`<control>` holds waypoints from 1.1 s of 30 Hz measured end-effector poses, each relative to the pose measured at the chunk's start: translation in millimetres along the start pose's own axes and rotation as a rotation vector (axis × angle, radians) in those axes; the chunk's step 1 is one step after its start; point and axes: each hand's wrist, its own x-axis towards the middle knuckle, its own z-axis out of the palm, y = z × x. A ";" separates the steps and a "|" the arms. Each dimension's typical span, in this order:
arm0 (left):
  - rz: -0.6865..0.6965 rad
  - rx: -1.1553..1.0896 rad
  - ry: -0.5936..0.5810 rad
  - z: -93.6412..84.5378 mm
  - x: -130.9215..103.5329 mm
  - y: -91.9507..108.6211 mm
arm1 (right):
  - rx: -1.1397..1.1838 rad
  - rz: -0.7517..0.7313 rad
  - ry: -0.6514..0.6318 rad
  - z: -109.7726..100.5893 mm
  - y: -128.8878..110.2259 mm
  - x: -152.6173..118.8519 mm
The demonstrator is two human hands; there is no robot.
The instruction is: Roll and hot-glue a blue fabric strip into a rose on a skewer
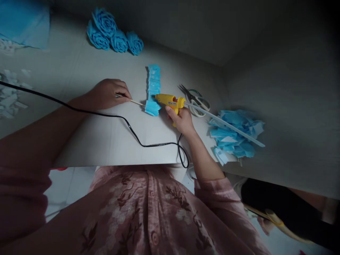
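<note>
My left hand pinches a thin wooden stick. At the stick's far end, a piece of blue crepe-like paper is wrapped around it or lies against it; which, I cannot tell. From there a ruffled blue paper strip stretches away over the table. My right hand is closed round the handle of a yellow glue gun, whose nozzle points left and is at the strip near the stick. A long pale glue stick sticks out of the gun's back.
Blue paper roses sit at the back. Scissors and a pile of blue paper pieces lie right. A black cord crosses my left forearm. White scraps and a blue sheet are left.
</note>
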 end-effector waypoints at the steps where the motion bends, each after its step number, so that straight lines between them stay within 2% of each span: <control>1: 0.001 0.000 0.003 0.1 0.0 0.0 | -0.003 -0.003 0.000 -0.4 0.1 -0.2; 9: 0.019 0.003 0.007 0.9 -0.9 -4.6 | 0.023 -0.015 0.023 -3.5 2.3 -3.9; 17: 0.120 0.000 0.060 4.5 -0.7 -14.1 | 0.013 -0.016 0.038 -5.1 7.1 -4.9; 27: 0.079 0.018 0.020 2.2 -1.6 -12.1 | -0.007 0.014 0.029 -12.7 4.1 -7.3; 33: 0.063 0.028 -0.002 1.8 -1.9 -13.1 | -0.105 -0.009 0.010 -14.9 7.6 -6.7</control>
